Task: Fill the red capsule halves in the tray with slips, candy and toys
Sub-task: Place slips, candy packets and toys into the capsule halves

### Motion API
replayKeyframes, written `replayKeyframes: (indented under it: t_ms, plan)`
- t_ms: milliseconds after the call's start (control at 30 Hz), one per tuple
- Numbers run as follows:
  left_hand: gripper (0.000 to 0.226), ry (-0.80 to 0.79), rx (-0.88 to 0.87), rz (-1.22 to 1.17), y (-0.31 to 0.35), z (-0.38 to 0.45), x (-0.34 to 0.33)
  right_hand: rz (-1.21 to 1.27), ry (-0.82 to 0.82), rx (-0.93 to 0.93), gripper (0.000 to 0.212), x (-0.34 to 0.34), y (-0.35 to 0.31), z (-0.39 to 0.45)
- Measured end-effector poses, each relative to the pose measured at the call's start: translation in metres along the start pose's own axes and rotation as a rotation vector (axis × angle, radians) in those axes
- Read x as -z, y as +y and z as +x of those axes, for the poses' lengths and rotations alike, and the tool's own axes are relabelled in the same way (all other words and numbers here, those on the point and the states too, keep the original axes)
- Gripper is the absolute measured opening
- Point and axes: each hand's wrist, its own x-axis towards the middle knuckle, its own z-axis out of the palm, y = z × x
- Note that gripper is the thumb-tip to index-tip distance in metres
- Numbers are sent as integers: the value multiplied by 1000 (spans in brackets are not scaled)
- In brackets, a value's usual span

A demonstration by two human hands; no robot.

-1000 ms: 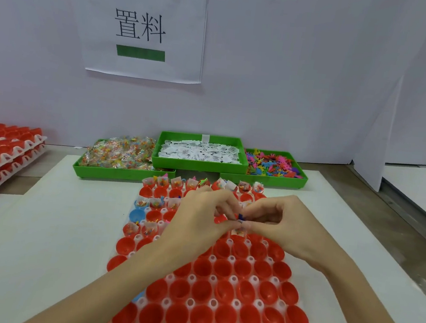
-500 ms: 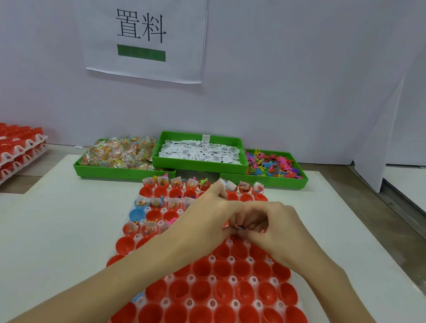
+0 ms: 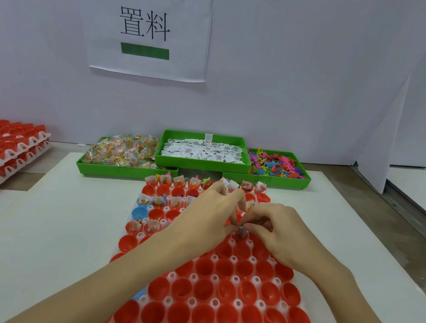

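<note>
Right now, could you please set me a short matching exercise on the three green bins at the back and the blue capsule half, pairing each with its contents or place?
Column one:
1. left green bin
2. middle green bin
3. right green bin
4. blue capsule half

Column two:
a. colourful small toys
b. at the tray's left edge
c. wrapped candy
d. white printed slips

Pairs: 1-c, 2-d, 3-a, 4-b.
</note>
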Motion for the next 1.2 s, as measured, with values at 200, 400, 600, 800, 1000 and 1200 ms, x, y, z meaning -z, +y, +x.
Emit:
replayKeyframes:
  t_ms: [200, 400, 600, 800, 1000, 1200]
  plan:
    - [49, -24, 22, 18, 4, 3, -2, -80, 20, 27, 17, -7, -2, 3]
    - [54, -50, 10, -26, 1, 5, -5, -9, 66, -55, 19, -10, 3, 4]
    - [34, -23, 23, -128, -6, 0, 13, 52, 58, -5, 7, 0, 4, 1]
    - [11, 234, 289, -215, -60, 1, 53, 108, 197, 13, 12, 0, 1, 2]
    - [30, 233, 601, 266, -181, -9, 78, 106, 201, 50, 19, -5, -3, 3]
    - [33, -101, 467, 443, -211, -23, 82, 100, 207, 66, 20, -6, -6, 2]
